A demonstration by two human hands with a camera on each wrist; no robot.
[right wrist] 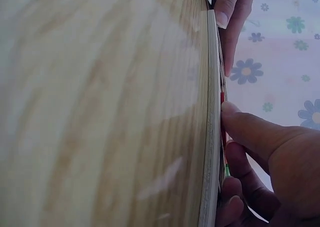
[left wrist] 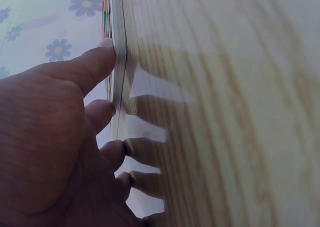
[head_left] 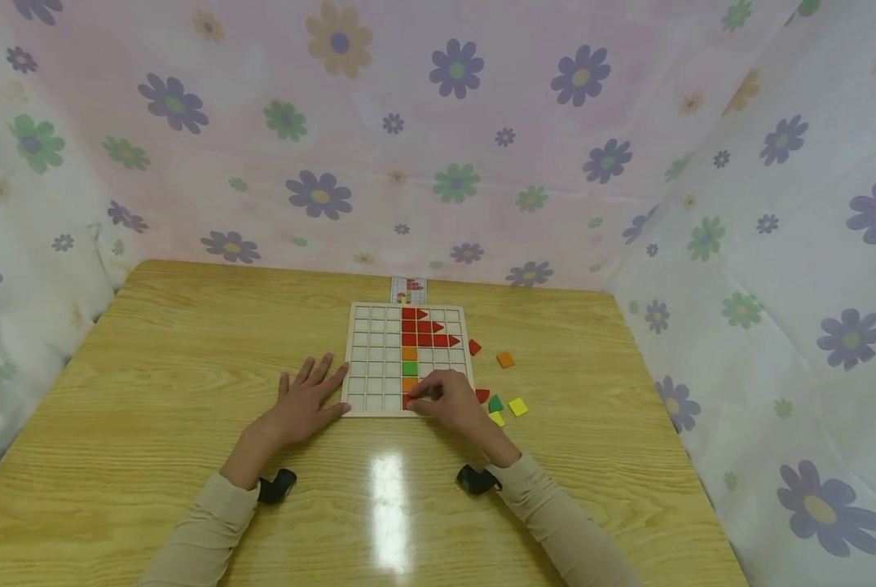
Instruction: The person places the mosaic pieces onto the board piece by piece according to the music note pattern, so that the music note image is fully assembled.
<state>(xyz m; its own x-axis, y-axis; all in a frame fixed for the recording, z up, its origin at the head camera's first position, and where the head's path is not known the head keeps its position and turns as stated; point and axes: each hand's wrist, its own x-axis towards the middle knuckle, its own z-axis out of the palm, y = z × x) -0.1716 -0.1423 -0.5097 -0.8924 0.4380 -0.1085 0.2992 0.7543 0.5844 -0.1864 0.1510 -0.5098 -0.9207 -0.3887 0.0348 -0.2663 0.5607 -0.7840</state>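
A pale wooden grid board point(head_left: 374, 359) lies on the table. My left hand point(head_left: 298, 408) rests flat beside its left edge with fingers spread, fingertips and thumb right at the rim. Over the board's lower right part, my right hand point(head_left: 445, 399) pinches a red tile point(head_left: 406, 402) between thumb and forefinger, in the bottom row. Above that tile runs a column with an orange tile point(head_left: 409, 383), a green tile point(head_left: 410, 368) and another orange tile point(head_left: 409, 353). Red tiles point(head_left: 409, 327) fill three rows higher up, each ending in a pointed piece. The right hand hides some lower right cells.
Right of the board lie loose pieces: an orange square point(head_left: 506, 359), a yellow square point(head_left: 518, 407), a green piece point(head_left: 495, 403), another yellow one point(head_left: 497, 418) and two red ones point(head_left: 474, 347). A pattern card point(head_left: 397, 285) touches the board's far edge. Flowered cloth point(head_left: 379, 155) surrounds the wooden table point(head_left: 210, 359).
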